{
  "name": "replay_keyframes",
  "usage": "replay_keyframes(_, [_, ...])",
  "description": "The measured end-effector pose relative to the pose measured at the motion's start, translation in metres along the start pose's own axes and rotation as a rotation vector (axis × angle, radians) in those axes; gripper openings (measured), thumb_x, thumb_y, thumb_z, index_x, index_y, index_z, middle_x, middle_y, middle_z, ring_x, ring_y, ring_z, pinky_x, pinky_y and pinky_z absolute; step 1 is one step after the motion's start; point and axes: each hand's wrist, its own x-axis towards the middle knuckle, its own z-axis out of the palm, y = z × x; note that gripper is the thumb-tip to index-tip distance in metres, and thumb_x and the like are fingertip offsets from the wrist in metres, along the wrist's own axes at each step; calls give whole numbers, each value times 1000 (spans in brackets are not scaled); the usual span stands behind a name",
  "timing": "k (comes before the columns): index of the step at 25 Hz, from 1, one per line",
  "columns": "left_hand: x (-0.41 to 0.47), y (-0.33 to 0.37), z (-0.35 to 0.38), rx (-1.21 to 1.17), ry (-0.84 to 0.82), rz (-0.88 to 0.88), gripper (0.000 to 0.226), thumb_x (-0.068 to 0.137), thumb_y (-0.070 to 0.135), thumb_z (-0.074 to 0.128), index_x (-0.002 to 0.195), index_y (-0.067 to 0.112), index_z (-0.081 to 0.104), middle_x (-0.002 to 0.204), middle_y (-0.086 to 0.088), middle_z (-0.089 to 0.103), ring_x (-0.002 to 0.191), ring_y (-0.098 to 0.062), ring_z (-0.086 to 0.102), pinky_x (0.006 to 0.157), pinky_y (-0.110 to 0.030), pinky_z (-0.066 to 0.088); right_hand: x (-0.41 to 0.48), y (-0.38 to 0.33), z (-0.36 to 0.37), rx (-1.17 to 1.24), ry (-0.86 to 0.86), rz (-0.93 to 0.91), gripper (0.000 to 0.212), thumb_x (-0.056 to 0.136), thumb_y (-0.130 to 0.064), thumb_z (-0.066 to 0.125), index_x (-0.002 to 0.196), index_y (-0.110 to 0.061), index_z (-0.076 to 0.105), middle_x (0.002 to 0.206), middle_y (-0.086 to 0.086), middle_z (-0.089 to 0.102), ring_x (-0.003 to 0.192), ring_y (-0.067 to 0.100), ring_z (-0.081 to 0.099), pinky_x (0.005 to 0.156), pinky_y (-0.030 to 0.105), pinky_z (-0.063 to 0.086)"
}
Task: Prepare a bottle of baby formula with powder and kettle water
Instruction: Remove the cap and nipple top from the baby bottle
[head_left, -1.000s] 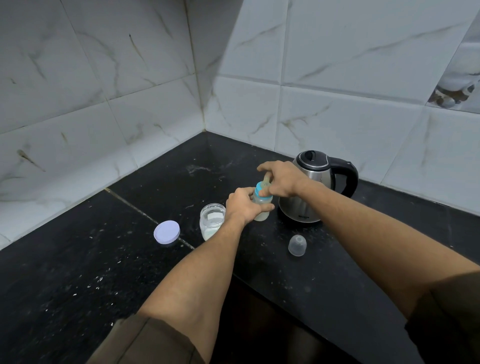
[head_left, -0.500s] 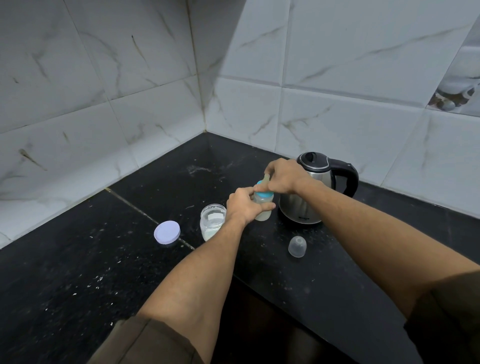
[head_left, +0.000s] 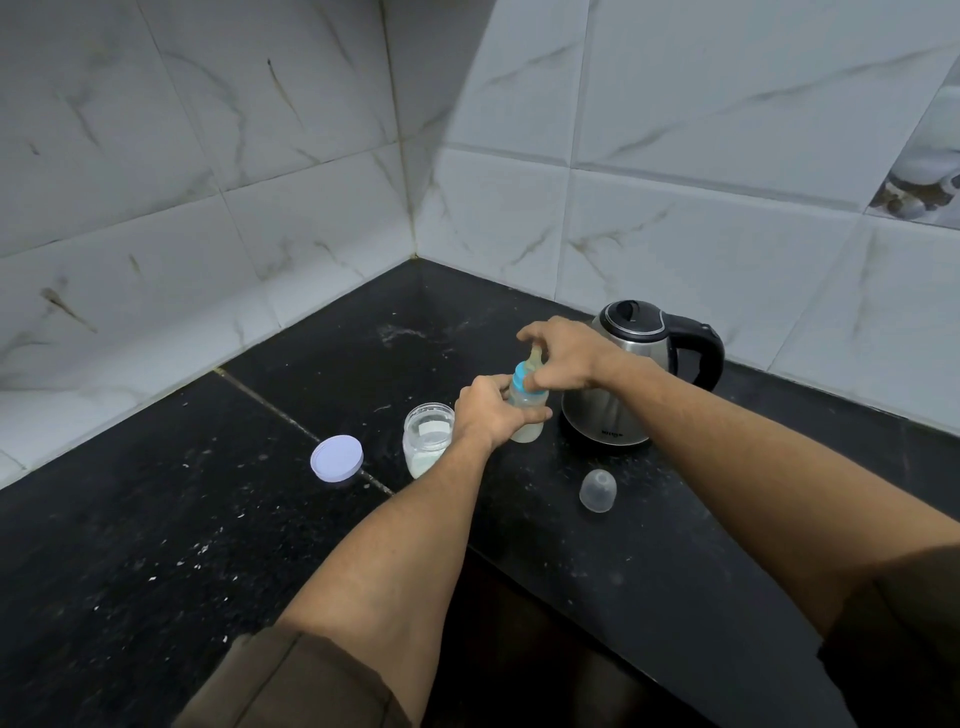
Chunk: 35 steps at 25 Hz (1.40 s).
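Observation:
A small baby bottle (head_left: 529, 415) with pale liquid and a blue collar stands on the black counter (head_left: 208, 519). My left hand (head_left: 488, 413) grips its body from the left. From above, my right hand (head_left: 563, 356) closes on the blue collar and teat. Just left of the bottle stands an open glass jar (head_left: 427, 441) with white formula powder. A steel kettle (head_left: 628, 374) with a black lid and handle stands right behind the bottle.
The jar's lilac lid (head_left: 336, 460) lies flat to the left of the jar. A clear bottle cap (head_left: 598, 490) rests in front of the kettle. White tiled walls meet in a corner behind. The counter's inner edge drops off near my forearms.
My right hand has shifted slightly on the collar and teat of the bottle. The left hand and the bottle stay in place.

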Motion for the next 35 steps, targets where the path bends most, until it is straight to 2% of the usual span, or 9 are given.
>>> replay_keyframes(5, [2,0,-2,-19,15,2,52,63,44,97,107,26,76,96,8,77,94,-12,71,87,-37,57,5,1,1,-39,100,173,57,75,-69,74,103,-19,71,101,-2,70,97,22,66,87,39,57])
replay_keyframes(8, [4,2,-2,-15,20,11,51,62,44,97,106,27,77,91,10,76,91,-12,71,85,-36,58,7,0,4,-80,89,181,49,75,-64,79,80,-16,69,83,1,68,83,23,64,65,32,49])
replay_keyframes(11, [5,3,-1,9,2,8,49,63,44,97,105,26,78,92,9,77,92,-12,71,85,-37,58,6,1,1,-79,17,92,31,78,-36,83,103,-20,76,91,-3,67,89,21,61,75,29,46])
replay_keyframes(15, [5,1,1,15,-19,-3,55,65,44,96,112,24,77,99,7,78,97,-13,71,88,-39,58,6,1,1,-90,-57,0,57,79,-15,81,134,-20,68,111,-2,67,108,22,63,89,26,45])
replay_keyframes(18, [6,1,2,15,-10,1,52,65,46,96,109,24,77,98,6,77,95,-14,71,87,-39,58,8,3,1,-39,-47,34,77,78,-24,84,149,-18,54,136,3,65,123,23,61,99,28,45])
replay_keyframes(23, [7,4,0,4,10,0,44,64,47,95,99,27,78,91,8,77,92,-16,70,83,-38,58,9,4,0,-46,29,123,60,75,-56,84,123,-22,70,113,1,71,104,22,64,91,36,54])
replay_keyframes(28, [4,5,1,3,-19,-3,47,63,46,97,102,29,77,90,12,76,89,-9,70,74,-27,53,9,3,0,-66,-8,123,35,77,-31,81,111,-23,77,107,2,74,98,21,65,83,31,55])
replay_keyframes(32, [4,5,0,-12,-22,-8,51,63,44,97,107,26,78,96,9,77,95,-11,71,84,-33,57,8,1,-4,-71,-24,84,48,76,-22,80,124,-22,73,115,1,72,97,19,60,87,30,54])
replay_keyframes(35, [4,6,-1,-4,-18,-6,48,62,44,97,103,27,78,92,10,77,92,-11,71,79,-31,56,6,2,0,-78,-24,73,51,76,-22,81,126,-23,72,119,2,72,100,19,61,88,30,53])
